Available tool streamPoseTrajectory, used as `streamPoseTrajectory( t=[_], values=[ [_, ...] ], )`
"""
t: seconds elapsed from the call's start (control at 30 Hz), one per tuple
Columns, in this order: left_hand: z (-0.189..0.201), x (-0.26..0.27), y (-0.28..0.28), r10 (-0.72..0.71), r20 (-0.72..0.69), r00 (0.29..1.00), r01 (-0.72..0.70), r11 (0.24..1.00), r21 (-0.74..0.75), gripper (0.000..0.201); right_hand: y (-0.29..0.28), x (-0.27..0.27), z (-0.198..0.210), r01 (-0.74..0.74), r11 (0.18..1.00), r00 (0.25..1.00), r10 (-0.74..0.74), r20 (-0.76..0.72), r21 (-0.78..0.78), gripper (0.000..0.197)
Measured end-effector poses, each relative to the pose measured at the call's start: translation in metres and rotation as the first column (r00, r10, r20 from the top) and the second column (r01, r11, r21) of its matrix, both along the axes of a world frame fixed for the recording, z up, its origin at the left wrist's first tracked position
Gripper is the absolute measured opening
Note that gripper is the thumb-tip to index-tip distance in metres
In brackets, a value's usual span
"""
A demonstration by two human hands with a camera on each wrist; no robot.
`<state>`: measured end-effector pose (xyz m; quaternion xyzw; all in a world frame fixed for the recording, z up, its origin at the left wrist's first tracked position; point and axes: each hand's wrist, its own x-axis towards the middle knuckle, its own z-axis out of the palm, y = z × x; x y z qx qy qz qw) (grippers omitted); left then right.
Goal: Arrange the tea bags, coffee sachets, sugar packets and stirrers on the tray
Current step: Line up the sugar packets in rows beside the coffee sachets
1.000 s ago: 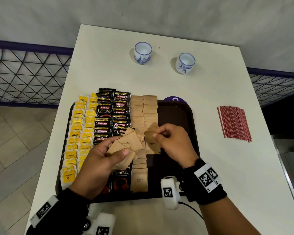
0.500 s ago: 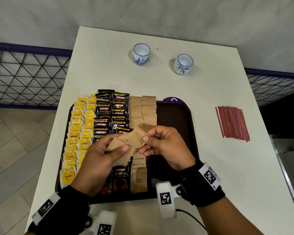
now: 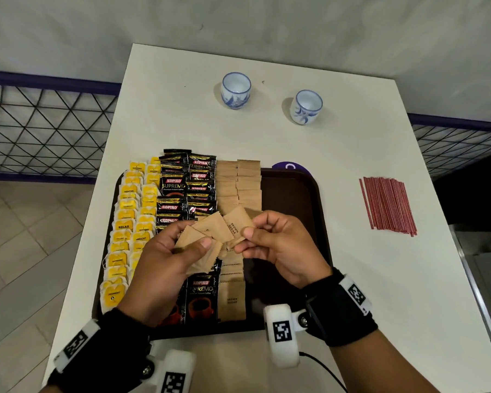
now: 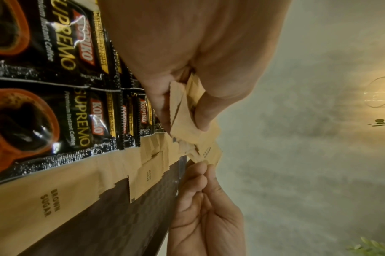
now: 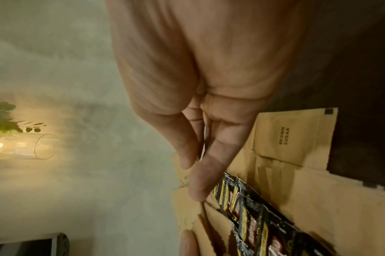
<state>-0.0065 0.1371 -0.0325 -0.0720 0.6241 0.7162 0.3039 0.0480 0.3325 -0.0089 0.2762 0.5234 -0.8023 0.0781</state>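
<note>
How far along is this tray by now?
Tea bags and coffee sachets already lie in rows on the tray. Sugar packets are in progress: left hand holds a bunch, right hand pinches one. The red stirrers are still off-tray.

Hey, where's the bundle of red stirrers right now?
In the head view the red stirrers lie on the white table, right of the tray, not on it.

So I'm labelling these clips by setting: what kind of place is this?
Probably a café or hotel refreshment corner, though that's a guess: a white table carries a serving tray lined with coffee sachets and sugar packets, plus two teacups and red stirrers.
</note>
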Motion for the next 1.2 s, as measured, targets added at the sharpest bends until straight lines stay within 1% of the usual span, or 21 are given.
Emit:
streamPoseTrajectory(
  t=[0.07, 0.13, 0.2, 0.3, 0.37, 0.43, 0.47, 0.53, 0.6, 0.67, 0.77, 0.87, 1.07, 1.2],
  values=[
    [0.000, 0.001, 0.001, 0.005, -0.003, 1.000, -0.005, 1.000, -0.002, 0.026, 0.000, 0.000, -0.002, 0.004, 1.000, 1.000, -0.004, -0.015, -0.001, 0.013],
    [0.001, 0.001, 0.001, 0.003, -0.021, 1.000, -0.003, 1.000, -0.021, 0.026, 0.000, 0.000, -0.003, -0.009, 0.998, 1.000, 0.011, -0.026, 0.059, 0.015],
    [0.001, 0.002, 0.001, -0.002, -0.031, 1.000, 0.001, 1.000, -0.029, 0.026, 0.001, 0.000, -0.004, -0.021, 0.994, 0.999, 0.024, -0.029, 0.107, 0.020],
    [0.003, 0.003, 0.002, -0.001, -0.009, 1.000, 0.001, 1.000, 0.004, 0.030, 0.000, -0.001, -0.007, -0.013, 0.997, 0.999, 0.015, -0.036, 0.074, 0.018],
    [0.003, 0.004, 0.004, -0.012, 0.001, 1.000, 0.012, 1.000, 0.017, 0.033, 0.000, -0.001, -0.010, 0.030, 0.996, 0.999, -0.027, -0.029, 0.084, 0.015],
    [0.002, 0.003, 0.004, -0.014, 0.004, 1.000, 0.014, 1.000, 0.013, 0.029, 0.007, 0.001, -0.014, 0.102, 0.985, 0.995, -0.101, -0.015, 0.137, 0.019],
    [0.001, 0.003, 0.003, -0.010, 0.006, 1.000, 0.010, 1.000, 0.007, 0.028, 0.014, 0.003, -0.016, 0.119, 0.976, 0.993, -0.119, -0.008, 0.181, 0.017],
    [0.000, 0.003, 0.000, 0.002, 0.007, 1.000, -0.002, 1.000, -0.005, 0.028, 0.029, 0.008, -0.019, 0.087, 0.949, 0.995, -0.096, 0.015, 0.304, 0.013],
    [-0.001, 0.002, -0.005, 0.008, 0.006, 1.000, -0.008, 1.000, -0.016, 0.028, 0.042, 0.014, -0.022, 0.008, 0.902, 0.997, -0.042, 0.070, 0.432, 0.016],
    [-0.002, 0.002, -0.008, 0.008, 0.004, 1.000, -0.008, 1.000, -0.024, 0.029, 0.049, 0.020, -0.024, -0.047, 0.869, 0.991, -0.020, 0.130, 0.492, 0.012],
    [-0.001, 0.003, -0.010, 0.004, 0.006, 1.000, -0.004, 1.000, -0.031, 0.030, 0.048, 0.024, -0.029, -0.110, 0.854, 0.979, 0.003, 0.206, 0.508, 0.014],
    [-0.002, 0.005, -0.011, -0.002, 0.006, 1.000, 0.002, 0.999, -0.039, 0.029, 0.044, 0.025, -0.037, -0.154, 0.846, 0.968, 0.027, 0.248, 0.511, 0.014],
    [-0.004, 0.007, -0.011, 0.003, 0.023, 1.000, -0.002, 1.000, -0.030, 0.031, 0.035, 0.016, -0.041, -0.202, 0.826, 0.957, 0.052, 0.286, 0.525, 0.002],
    [-0.004, 0.007, -0.012, -0.002, 0.035, 0.999, 0.003, 1.000, -0.018, 0.029, 0.032, 0.010, -0.043, -0.227, 0.795, 0.951, 0.057, 0.304, 0.562, 0.006]
  ],
)
